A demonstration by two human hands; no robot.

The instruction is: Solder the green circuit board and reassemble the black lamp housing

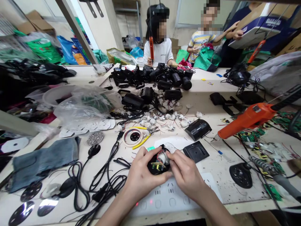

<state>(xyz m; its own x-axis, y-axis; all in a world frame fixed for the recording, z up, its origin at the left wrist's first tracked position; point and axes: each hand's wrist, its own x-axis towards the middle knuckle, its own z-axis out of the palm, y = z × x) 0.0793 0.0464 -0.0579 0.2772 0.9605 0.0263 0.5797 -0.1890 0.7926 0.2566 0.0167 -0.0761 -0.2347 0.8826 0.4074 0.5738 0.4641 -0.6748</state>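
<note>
My left hand [141, 175] and my right hand [184, 171] meet over a small round black device [158, 163] with a silver motor and a circuit board showing inside. The left hand cups it from the left and below. Fingers of the right hand pinch at its right side near the motor. Both hands hover above a white power strip [164, 197] at the table's front edge.
Black cables [103, 185] lie left of my hands, yellow-handled pliers [141, 141] and a black square cover [196, 151] behind. An orange electric screwdriver [246, 119] hangs at right. Black camera housings [162, 80] pile up mid-table. Three people are across the table.
</note>
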